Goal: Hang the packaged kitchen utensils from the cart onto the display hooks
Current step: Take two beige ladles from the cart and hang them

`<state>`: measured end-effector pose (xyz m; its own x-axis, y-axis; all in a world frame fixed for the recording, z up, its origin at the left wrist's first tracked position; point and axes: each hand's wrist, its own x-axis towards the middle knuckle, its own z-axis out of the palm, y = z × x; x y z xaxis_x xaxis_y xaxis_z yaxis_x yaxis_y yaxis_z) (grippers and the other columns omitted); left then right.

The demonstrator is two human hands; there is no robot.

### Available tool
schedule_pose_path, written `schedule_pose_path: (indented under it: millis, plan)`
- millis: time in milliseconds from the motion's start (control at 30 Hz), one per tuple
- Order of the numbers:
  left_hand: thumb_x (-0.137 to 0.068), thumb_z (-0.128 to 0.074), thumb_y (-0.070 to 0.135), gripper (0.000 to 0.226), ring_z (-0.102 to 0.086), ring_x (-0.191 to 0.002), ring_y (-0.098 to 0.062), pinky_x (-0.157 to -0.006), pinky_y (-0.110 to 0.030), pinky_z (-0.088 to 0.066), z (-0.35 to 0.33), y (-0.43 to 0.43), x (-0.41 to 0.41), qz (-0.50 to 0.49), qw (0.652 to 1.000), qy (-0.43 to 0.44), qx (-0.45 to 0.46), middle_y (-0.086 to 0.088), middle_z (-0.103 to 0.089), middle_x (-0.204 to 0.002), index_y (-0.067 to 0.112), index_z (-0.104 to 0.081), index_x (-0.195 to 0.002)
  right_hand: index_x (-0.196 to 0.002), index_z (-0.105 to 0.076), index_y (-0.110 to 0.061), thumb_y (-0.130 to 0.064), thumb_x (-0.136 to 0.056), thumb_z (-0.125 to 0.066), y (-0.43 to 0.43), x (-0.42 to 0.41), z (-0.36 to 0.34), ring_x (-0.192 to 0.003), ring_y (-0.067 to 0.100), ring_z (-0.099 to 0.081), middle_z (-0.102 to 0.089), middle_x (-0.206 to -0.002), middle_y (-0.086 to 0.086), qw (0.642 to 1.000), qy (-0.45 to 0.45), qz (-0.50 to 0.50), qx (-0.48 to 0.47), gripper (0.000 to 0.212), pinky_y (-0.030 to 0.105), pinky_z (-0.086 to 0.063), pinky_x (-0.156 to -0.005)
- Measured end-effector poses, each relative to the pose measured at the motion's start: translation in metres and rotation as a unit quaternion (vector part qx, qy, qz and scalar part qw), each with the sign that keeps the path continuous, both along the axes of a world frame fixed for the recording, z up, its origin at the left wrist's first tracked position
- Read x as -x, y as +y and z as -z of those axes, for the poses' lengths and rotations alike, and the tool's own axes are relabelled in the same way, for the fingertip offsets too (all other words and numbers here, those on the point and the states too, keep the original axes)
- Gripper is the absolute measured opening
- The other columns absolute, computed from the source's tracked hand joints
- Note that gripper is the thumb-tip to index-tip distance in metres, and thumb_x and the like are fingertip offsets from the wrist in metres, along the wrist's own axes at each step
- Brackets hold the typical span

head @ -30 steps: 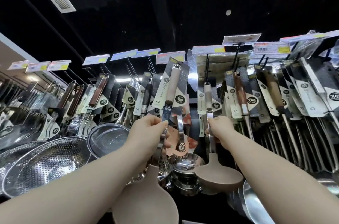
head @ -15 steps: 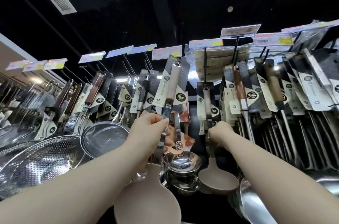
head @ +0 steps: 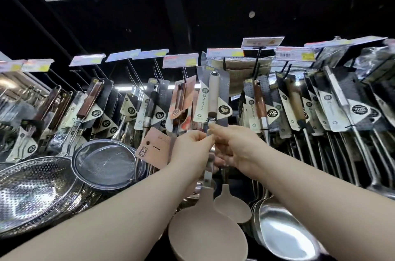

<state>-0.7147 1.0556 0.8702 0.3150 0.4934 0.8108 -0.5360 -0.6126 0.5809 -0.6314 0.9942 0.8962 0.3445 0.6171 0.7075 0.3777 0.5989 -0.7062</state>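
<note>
So the left hand (head: 193, 149) and right hand (head: 238, 147) both pinch the packaged spoon (head: 213, 95) by its steel neck, top up at the display's middle hooks (head: 258, 61), but can't tell if the hole's caught, so letting go might drop it.

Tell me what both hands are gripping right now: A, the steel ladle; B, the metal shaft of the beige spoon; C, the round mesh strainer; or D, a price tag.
B: the left hand and the right hand both pinch the metal shaft of the beige spoon, just below its handle.
</note>
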Motion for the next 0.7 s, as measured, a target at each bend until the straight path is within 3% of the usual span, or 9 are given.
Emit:
schedule_pose_path:
  millis: [100,167,233,333,433,500,600,700]
  plan:
    - [-0.089,-0.057,0.019,0.017,-0.059,-0.045,-0.02,-0.05,-0.029,-0.048,-0.001,-0.012,-0.008,0.034,0.999,0.014,-0.002,-0.018,-0.059,-0.075,0.002,-0.059,-0.088,-0.078,-0.059,-0.009,-0.021,-0.087,-0.064,-0.007,0.0,-0.003,-0.034,0.008,-0.05,-0.059,-0.05,-0.001,0.998,0.049,0.016,-0.042,0.015,0.015,-0.034,-0.031]
    - [-0.089,-0.058,0.024,0.03,-0.061,-0.053,-0.023,-0.058,-0.032,-0.052,-0.002,-0.019,-0.011,0.051,0.998,0.03,-0.009,-0.019,-0.062,-0.081,-0.004,-0.06,-0.097,-0.086,-0.06,-0.008,-0.023,-0.087,-0.062,-0.014,0.001,-0.006,-0.044,0.014,-0.054,-0.062,-0.064,0.003,0.996,0.051,0.046,-0.056,0.015,0.018,-0.039,-0.035]
    - [-0.088,-0.059,0.029,0.03,-0.058,-0.059,-0.024,-0.062,-0.035,-0.05,-0.002,-0.027,-0.011,0.071,0.996,0.055,-0.014,-0.015,-0.063,-0.075,-0.001,-0.061,-0.095,-0.089,-0.061,-0.007,-0.021,-0.087,-0.061,-0.018,0.0,-0.012,-0.06,0.02,-0.057,-0.062,-0.078,0.009,0.992,0.051,0.067,-0.091,0.014,0.026,-0.049,-0.049]
    - [-0.089,-0.058,0.021,0.015,-0.052,-0.043,-0.014,-0.047,-0.025,-0.042,0.0,-0.033,-0.008,0.088,0.991,0.097,-0.02,-0.005,-0.06,-0.065,0.008,-0.058,-0.096,-0.075,-0.059,-0.008,-0.016,-0.085,-0.062,-0.021,-0.004,-0.023,-0.069,0.022,-0.053,-0.059,-0.082,0.014,0.984,0.041,0.102,-0.139,0.014,0.032,-0.044,-0.064]
    - [-0.089,-0.056,0.015,0.013,-0.064,-0.061,-0.019,-0.038,-0.02,-0.043,-0.005,-0.032,-0.007,0.048,0.994,0.099,-0.028,-0.011,-0.066,-0.085,0.013,-0.056,-0.102,-0.071,-0.056,-0.01,-0.016,-0.081,-0.065,-0.021,-0.005,-0.031,-0.065,0.022,-0.049,-0.055,-0.072,0.014,0.98,0.041,0.129,-0.146,0.015,0.033,-0.04,-0.062]
    - [-0.09,-0.054,0.014,0.011,-0.059,-0.063,-0.02,-0.034,-0.017,-0.04,-0.012,-0.032,-0.005,0.022,0.995,0.085,-0.037,-0.014,-0.064,-0.088,0.013,-0.058,-0.1,-0.069,-0.055,-0.011,-0.015,-0.08,-0.065,-0.019,-0.005,-0.038,-0.065,0.023,-0.048,-0.05,-0.067,0.012,0.979,0.053,0.127,-0.152,0.016,0.034,-0.042,-0.064]
    - [-0.091,-0.052,0.013,0.007,-0.045,-0.05,-0.015,-0.03,-0.014,-0.033,-0.019,-0.033,-0.001,0.004,0.996,0.073,-0.045,-0.008,-0.053,-0.074,0.012,-0.057,-0.096,-0.078,-0.06,-0.01,-0.018,-0.083,-0.066,-0.018,-0.002,-0.047,-0.062,0.018,-0.048,-0.051,-0.067,0.004,0.978,0.052,0.136,-0.147,0.011,0.03,-0.042,-0.059]
    - [-0.091,-0.052,0.013,0.006,-0.047,-0.054,-0.015,-0.034,-0.018,-0.04,-0.025,-0.036,0.002,-0.019,0.995,0.071,-0.062,-0.006,-0.052,-0.075,0.012,-0.058,-0.092,-0.097,-0.064,-0.003,-0.018,-0.085,-0.065,-0.018,0.0,-0.055,-0.065,0.018,-0.051,-0.057,-0.077,0.006,0.979,0.051,0.138,-0.142,0.02,0.025,-0.037,-0.05]
